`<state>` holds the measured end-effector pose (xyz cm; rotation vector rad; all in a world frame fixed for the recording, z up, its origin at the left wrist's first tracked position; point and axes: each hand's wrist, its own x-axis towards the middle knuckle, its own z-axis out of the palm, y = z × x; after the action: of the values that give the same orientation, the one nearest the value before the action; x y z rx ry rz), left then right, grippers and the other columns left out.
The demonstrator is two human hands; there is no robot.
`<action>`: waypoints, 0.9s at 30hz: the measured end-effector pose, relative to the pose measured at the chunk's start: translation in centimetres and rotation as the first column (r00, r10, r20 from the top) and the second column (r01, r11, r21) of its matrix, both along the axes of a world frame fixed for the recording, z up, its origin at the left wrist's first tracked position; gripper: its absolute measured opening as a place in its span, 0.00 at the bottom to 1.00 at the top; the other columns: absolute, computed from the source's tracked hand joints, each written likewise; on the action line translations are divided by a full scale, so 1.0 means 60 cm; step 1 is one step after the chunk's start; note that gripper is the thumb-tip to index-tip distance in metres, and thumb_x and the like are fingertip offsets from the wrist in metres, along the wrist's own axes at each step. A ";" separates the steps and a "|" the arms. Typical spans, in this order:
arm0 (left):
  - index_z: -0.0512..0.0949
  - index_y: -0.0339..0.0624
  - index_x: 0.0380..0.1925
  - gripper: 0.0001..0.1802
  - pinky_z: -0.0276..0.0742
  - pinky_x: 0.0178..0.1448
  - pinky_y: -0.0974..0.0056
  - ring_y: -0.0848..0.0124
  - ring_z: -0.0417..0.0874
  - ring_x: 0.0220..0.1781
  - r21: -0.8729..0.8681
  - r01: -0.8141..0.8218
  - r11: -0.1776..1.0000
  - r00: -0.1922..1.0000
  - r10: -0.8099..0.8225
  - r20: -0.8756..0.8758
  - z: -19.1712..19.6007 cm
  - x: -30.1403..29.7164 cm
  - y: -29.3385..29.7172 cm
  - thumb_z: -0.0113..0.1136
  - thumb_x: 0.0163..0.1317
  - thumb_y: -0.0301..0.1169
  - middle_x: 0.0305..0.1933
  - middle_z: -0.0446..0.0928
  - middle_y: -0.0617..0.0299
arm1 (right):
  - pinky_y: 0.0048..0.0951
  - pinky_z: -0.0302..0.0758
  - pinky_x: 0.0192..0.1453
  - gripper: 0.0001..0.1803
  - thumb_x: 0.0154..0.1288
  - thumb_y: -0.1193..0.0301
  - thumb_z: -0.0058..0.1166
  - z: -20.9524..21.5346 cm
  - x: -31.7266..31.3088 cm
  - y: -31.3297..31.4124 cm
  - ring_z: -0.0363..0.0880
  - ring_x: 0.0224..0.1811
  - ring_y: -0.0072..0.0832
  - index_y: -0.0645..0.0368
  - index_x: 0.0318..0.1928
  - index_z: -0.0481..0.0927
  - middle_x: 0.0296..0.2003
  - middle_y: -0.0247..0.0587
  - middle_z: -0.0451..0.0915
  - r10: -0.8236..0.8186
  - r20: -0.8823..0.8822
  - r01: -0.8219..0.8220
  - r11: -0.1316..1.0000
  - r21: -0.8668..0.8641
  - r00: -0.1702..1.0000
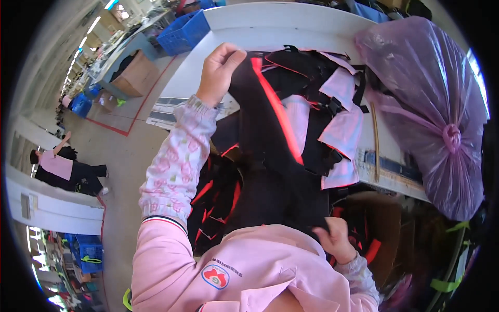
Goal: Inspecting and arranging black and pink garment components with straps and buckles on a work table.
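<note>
A long black fabric piece [254, 119] with a bright red-orange strip [278, 106] stretches from the table toward my chest. My left hand [222, 70] is closed on its far top corner, thumb and fingers pinched together. Close to my body on the right, my right hand [337, 239] grips the near edge of the same piece; part of its fingers is hidden by the cloth. Beyond the black fabric, on the table, lie several black pieces with pale shiny panels [340, 132], red edging and black buckles [335, 105].
A white table [249, 21] stands ahead, with a thin wooden stick [375, 140] on it. A tied purple plastic bag [426, 104] bulges at the right. Below the table edge are boxes of black and red pieces [213, 203]. A blue crate [183, 31] and a person [57, 164] are at the left.
</note>
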<state>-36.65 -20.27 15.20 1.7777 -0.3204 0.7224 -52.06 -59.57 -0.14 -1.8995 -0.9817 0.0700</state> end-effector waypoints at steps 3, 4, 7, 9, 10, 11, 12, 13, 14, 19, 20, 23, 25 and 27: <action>0.75 0.40 0.39 0.07 0.66 0.41 0.77 0.84 0.70 0.36 -0.006 0.256 0.967 0.967 -0.256 -0.012 0.008 -0.022 -0.058 0.57 0.64 0.31 0.32 0.72 0.71 | 0.44 0.69 0.32 0.07 0.55 0.74 0.55 -0.069 -0.072 -0.128 0.74 0.31 0.52 0.65 0.34 0.76 0.28 0.50 0.75 -0.419 0.073 0.424 0.880 -0.215 0.905; 0.75 0.41 0.40 0.08 0.67 0.42 0.76 0.84 0.71 0.37 0.008 0.270 0.963 0.959 -0.268 -0.096 -0.012 -0.015 -0.060 0.57 0.64 0.31 0.32 0.72 0.70 | 0.45 0.70 0.35 0.09 0.56 0.74 0.55 -0.115 -0.114 -0.185 0.74 0.33 0.52 0.66 0.36 0.76 0.30 0.52 0.75 -0.527 0.157 0.549 0.791 -0.270 0.836; 0.73 0.44 0.46 0.22 0.71 0.47 0.68 0.72 0.75 0.41 0.479 0.180 0.859 0.889 0.067 -0.453 -0.142 0.013 -0.023 0.65 0.55 0.43 0.35 0.74 0.62 | 0.44 0.70 0.51 0.19 0.58 0.66 0.55 -0.212 -0.263 -0.317 0.71 0.46 0.55 0.68 0.46 0.75 0.43 0.62 0.74 -0.517 0.197 0.450 0.425 -0.786 0.833; 0.68 0.46 0.53 0.37 0.67 0.56 0.55 0.58 0.72 0.52 0.708 0.170 0.685 0.768 0.359 -0.531 -0.229 0.008 -0.018 0.69 0.46 0.51 0.47 0.71 0.51 | 0.43 0.70 0.54 0.23 0.55 0.63 0.58 -0.245 -0.338 -0.354 0.72 0.49 0.54 0.66 0.47 0.76 0.45 0.62 0.74 -0.616 0.111 0.240 0.131 -0.962 0.780; 0.65 0.47 0.57 0.44 0.63 0.61 0.47 0.49 0.68 0.60 0.768 0.184 0.614 0.671 0.492 -0.554 -0.259 -0.014 -0.035 0.71 0.42 0.54 0.56 0.67 0.44 | 0.43 0.71 0.55 0.24 0.53 0.62 0.59 -0.282 -0.368 -0.359 0.73 0.50 0.54 0.65 0.48 0.76 0.46 0.60 0.75 -0.791 0.068 0.098 -0.010 -0.995 0.608; 0.60 0.48 0.61 0.49 0.57 0.63 0.41 0.46 0.59 0.65 0.820 0.209 0.533 0.696 0.508 -0.508 -0.287 -0.038 -0.041 0.72 0.40 0.53 0.62 0.59 0.41 | 0.43 0.71 0.55 0.24 0.53 0.62 0.59 -0.339 -0.373 -0.377 0.73 0.50 0.54 0.65 0.48 0.76 0.46 0.60 0.75 -0.786 0.066 0.108 0.001 -0.994 0.615; 0.56 0.50 0.64 0.54 0.51 0.65 0.35 0.42 0.49 0.71 0.861 0.234 0.451 0.719 0.516 -0.466 -0.316 -0.054 -0.046 0.73 0.38 0.52 0.68 0.51 0.38 | 0.43 0.72 0.53 0.25 0.53 0.63 0.59 -0.405 -0.365 -0.409 0.74 0.49 0.52 0.65 0.49 0.75 0.46 0.58 0.76 -0.658 -0.302 -0.154 0.275 -0.949 0.690; 0.54 0.51 0.65 0.55 0.49 0.66 0.33 0.43 0.46 0.72 0.865 0.244 0.438 0.731 0.503 -0.461 -0.332 -0.061 -0.042 0.73 0.37 0.51 0.69 0.48 0.38 | 0.43 0.73 0.51 0.26 0.52 0.63 0.60 -0.445 -0.344 -0.420 0.76 0.49 0.50 0.64 0.50 0.75 0.46 0.56 0.77 -0.414 -0.626 -0.430 0.475 -0.768 0.661; 0.53 0.52 0.66 0.56 0.47 0.66 0.32 0.43 0.43 0.73 0.876 0.246 0.416 0.730 0.515 -0.449 -0.345 -0.068 -0.027 0.74 0.36 0.51 0.70 0.45 0.38 | 0.43 0.73 0.51 0.26 0.52 0.63 0.60 -0.406 -0.278 -0.361 0.76 0.49 0.50 0.64 0.50 0.75 0.46 0.56 0.77 -0.363 -0.635 -0.449 0.477 -0.756 0.682; 0.80 0.43 0.32 0.12 0.72 0.54 0.57 0.55 0.78 0.49 0.571 0.305 0.762 0.865 0.029 -0.501 -0.348 -0.049 0.044 0.64 0.49 0.36 0.44 0.78 0.48 | 0.32 0.76 0.41 0.17 0.54 0.78 0.56 -0.171 -0.028 -0.152 0.81 0.36 0.38 0.68 0.46 0.76 0.34 0.51 0.81 -0.359 -0.375 0.169 0.875 -0.454 0.855; 0.79 0.42 0.26 0.07 0.75 0.44 0.58 0.58 0.82 0.38 0.554 0.200 0.808 0.879 0.102 -0.466 -0.338 -0.060 0.041 0.60 0.51 0.34 0.32 0.80 0.53 | 0.31 0.76 0.43 0.18 0.54 0.79 0.55 -0.130 0.017 -0.109 0.80 0.37 0.37 0.69 0.47 0.75 0.35 0.50 0.80 -0.341 -0.350 0.193 0.899 -0.394 0.873; 0.77 0.44 0.28 0.05 0.75 0.40 0.57 0.58 0.80 0.35 0.720 -0.114 0.685 0.970 0.235 -0.070 -0.278 -0.074 -0.023 0.55 0.53 0.32 0.29 0.77 0.57 | 0.35 0.72 0.50 0.22 0.58 0.76 0.54 -0.033 0.109 0.007 0.76 0.47 0.41 0.64 0.54 0.71 0.46 0.49 0.76 -0.250 -0.185 0.233 0.967 -0.104 0.951; 0.76 0.45 0.28 0.05 0.74 0.40 0.59 0.60 0.78 0.36 0.695 -0.095 0.713 0.990 0.140 -0.008 -0.223 -0.087 -0.078 0.54 0.52 0.31 0.30 0.75 0.59 | 0.34 0.70 0.54 0.25 0.57 0.79 0.54 0.041 0.131 0.105 0.73 0.51 0.40 0.63 0.57 0.68 0.51 0.49 0.72 -0.267 -0.053 0.269 0.963 0.026 0.962; 0.76 0.45 0.28 0.06 0.73 0.40 0.59 0.61 0.77 0.35 0.732 -0.121 0.670 0.993 0.070 0.100 -0.197 -0.100 -0.113 0.54 0.51 0.32 0.30 0.74 0.61 | 0.35 0.69 0.56 0.29 0.56 0.79 0.56 0.090 0.151 0.190 0.70 0.54 0.42 0.62 0.59 0.66 0.54 0.50 0.68 -0.241 0.133 0.237 0.971 0.044 0.961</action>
<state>-42.67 -27.05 3.36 2.5690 -0.6356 0.7834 -43.01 -48.16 5.27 -2.0041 -0.8312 -0.2181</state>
